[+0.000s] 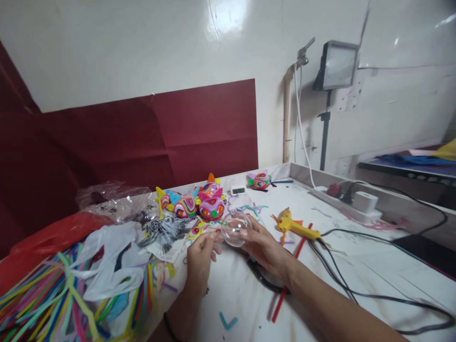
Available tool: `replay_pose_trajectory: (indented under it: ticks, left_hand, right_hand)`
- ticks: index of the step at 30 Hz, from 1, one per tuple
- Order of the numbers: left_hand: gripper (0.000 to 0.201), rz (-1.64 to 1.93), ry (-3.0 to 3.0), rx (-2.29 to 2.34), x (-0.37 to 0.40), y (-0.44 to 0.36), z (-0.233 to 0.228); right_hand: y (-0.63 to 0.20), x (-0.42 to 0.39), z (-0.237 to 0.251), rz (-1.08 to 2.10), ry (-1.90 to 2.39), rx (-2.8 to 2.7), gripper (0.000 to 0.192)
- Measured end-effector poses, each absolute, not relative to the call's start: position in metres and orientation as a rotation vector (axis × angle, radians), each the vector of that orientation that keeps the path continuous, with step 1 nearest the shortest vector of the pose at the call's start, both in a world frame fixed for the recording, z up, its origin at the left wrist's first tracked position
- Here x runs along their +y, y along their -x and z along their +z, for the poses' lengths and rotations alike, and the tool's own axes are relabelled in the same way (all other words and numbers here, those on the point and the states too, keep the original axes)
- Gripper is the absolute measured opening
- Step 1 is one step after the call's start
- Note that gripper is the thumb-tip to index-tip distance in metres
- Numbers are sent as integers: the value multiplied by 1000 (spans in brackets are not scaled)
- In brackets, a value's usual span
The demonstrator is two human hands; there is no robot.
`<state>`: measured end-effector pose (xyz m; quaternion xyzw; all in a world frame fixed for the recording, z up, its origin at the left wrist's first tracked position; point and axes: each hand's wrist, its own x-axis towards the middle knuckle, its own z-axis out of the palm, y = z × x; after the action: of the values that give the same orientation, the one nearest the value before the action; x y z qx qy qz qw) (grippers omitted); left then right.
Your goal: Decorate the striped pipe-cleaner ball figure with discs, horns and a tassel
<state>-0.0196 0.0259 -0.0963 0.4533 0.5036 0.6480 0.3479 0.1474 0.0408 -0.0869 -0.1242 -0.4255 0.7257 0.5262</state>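
My right hand [265, 247] grips a clear plastic ball [235, 229] just above the white table [363, 266], fingers wrapped over its top and right side. My left hand [199, 259] touches the ball's left edge with its fingertips, pinching something small there that I cannot make out. Just behind the ball stand several colourful pipe-cleaner figures [199, 202]. Loose pipe-cleaner pieces lie around the hands.
A yellow glue gun [294, 225] lies right of the hands, its black cable [356, 285] trailing across the table. A power strip [351, 199] sits at the back right. A heap of coloured pipe cleaners [53, 299] and plastic bags [107, 256] fills the left. A red stick [288, 280] lies under my right forearm.
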Motion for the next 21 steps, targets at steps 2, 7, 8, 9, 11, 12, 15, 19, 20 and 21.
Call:
replay_pose_trajectory:
  ticks: [2,7,8,9,11,12,15,19,20,21]
  left_hand:
    - [27,1678,-1196,1321,24,20,-95]
    - [21,1681,-1198,1343,23,23,-95]
    - [21,1688,-1191,1347,23,24,-95]
    - [21,1696,-1185,1348,24,25,-95]
    - [22,1710,-1175,1344,25,27,-95]
    - [23,1714,-1172,1338,25,28,-95]
    - [27,1716,-1170,1318,26,28,-95]
    - [28,1707,-1163,1294,27,24,-97]
    - [26,1706,-1162,1287,27,23,-97]
    - [24,1705,-1166,1281,27,22,-98]
  right_hand:
    - [-147,39,-86,1742,282,-1027,40]
    - [-148,40,-85,1743,330,-1003,40]
    - [-149,41,-85,1740,346,-988,41]
    - [-150,42,-84,1737,359,-975,42]
    - [-152,44,-84,1725,376,-959,42]
    - [-152,44,-84,1718,383,-957,42]
    - [-154,44,-83,1705,404,-973,44]
    - [-154,42,-81,1705,424,-991,44]
    - [-154,42,-80,1705,430,-987,44]
    - [-154,41,-80,1705,433,-981,44]
